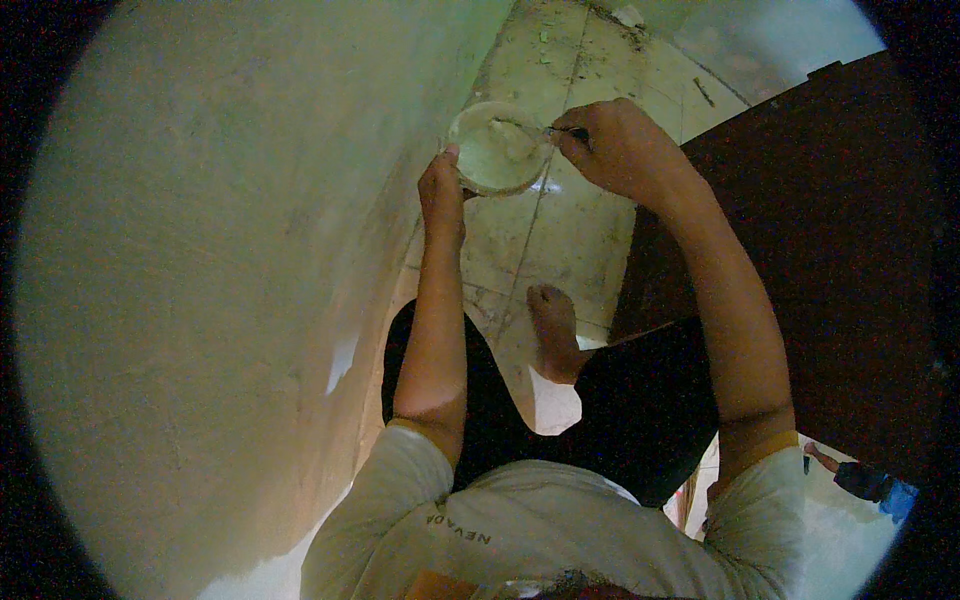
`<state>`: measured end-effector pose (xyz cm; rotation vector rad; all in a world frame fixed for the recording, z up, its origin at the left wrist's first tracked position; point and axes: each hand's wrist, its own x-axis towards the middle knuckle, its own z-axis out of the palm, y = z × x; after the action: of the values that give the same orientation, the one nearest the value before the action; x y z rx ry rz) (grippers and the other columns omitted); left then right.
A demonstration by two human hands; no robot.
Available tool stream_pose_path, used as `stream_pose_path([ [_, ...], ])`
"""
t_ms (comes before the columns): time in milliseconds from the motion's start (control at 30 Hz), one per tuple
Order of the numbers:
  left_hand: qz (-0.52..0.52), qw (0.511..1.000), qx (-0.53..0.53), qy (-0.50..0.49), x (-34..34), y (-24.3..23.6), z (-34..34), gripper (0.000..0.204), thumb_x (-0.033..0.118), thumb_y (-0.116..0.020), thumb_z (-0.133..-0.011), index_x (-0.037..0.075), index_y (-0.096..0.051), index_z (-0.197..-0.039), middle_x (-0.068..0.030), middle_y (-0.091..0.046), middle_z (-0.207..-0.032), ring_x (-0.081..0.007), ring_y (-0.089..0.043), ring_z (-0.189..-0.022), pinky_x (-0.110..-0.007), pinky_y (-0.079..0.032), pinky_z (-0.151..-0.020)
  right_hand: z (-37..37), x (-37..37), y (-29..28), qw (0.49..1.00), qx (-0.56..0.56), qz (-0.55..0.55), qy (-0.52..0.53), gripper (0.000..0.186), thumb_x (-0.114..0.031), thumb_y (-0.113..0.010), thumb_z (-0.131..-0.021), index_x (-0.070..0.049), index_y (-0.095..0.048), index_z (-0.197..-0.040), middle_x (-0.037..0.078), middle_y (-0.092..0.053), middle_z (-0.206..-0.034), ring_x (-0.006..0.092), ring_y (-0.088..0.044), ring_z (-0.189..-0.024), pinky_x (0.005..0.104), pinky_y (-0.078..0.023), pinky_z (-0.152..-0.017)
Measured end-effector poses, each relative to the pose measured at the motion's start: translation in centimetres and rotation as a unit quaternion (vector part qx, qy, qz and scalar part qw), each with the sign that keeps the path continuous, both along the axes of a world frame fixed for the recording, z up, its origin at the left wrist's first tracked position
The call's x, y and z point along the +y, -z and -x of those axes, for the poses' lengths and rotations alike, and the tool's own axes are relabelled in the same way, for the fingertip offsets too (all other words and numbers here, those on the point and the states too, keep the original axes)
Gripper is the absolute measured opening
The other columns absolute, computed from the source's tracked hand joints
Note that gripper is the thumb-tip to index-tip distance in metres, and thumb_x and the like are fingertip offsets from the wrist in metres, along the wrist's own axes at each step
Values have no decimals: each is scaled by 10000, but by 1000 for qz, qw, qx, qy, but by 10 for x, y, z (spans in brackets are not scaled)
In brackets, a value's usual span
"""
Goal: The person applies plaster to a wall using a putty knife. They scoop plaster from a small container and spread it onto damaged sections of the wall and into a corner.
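My left hand (441, 188) is closed around the near left side of a round, pale bowl (497, 189) and keeps it up above the floor. Inside the bowl lies a whitish, pasty material (505, 155). My right hand (622, 150) is closed on a thin tool (553, 131) at the bowl's right rim. A dark part of it shows by my fingers, and its slim end reaches over the rim into the bowl. Whether it is a spoon or a small putty knife I cannot make out.
A patchy, pale wall (230, 250) rises close on my left. On my right stands a large dark brown panel (800, 240). Debris (625, 30) lies on the tiled floor (500, 240) ahead. My bare foot (556, 330) is below; another person's arm (860, 480) shows at lower right.
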<state>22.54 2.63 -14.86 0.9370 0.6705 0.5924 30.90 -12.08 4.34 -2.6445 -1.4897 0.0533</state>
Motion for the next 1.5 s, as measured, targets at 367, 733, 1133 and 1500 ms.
stream_pose_path([
  [367,-46,999,-2,-8,-2,6,1,447,353,-514,-918,-46,-623,-1089,-128,-656,-985,-217,-616,-871,-346,-503,-758,-21,-7,18,983,165,-44,60,349,-324,-580,-923,-10,-726,-969,94,-586,-580,173,-559,-514,328,-477,-542],
  [733,-51,999,0,-19,-6,38,-13,436,319,-485,-925,-51,-616,-1114,-147,-659,-976,-229,-604,-872,-348,-479,-777,-35,-1,58,813,463,-103,336,288,-280,-597,-910,-21,-688,-999,17,-528,-575,82,-426,-446,253,-294,-365],
  [1133,-28,999,-21,-15,1,50,-22,497,367,-466,-932,-67,-581,-1145,-176,-625,-1074,-260,-630,-930,-354,-529,-757,5,-4,39,994,76,-63,-38,296,-252,-522,-914,-81,-675,-1102,180,-690,-946,363,-665,-872,450,-546,-759],
  [1500,67,997,-5,-47,-4,18,-15,496,382,-512,-921,-61,-599,-1124,-167,-631,-1075,-254,-638,-918,-353,-535,-767,25,-4,30,989,-62,134,-24,284,-159,-529,-894,-163,-634,-1158,168,-648,-972,358,-658,-880,454,-548,-750],
])
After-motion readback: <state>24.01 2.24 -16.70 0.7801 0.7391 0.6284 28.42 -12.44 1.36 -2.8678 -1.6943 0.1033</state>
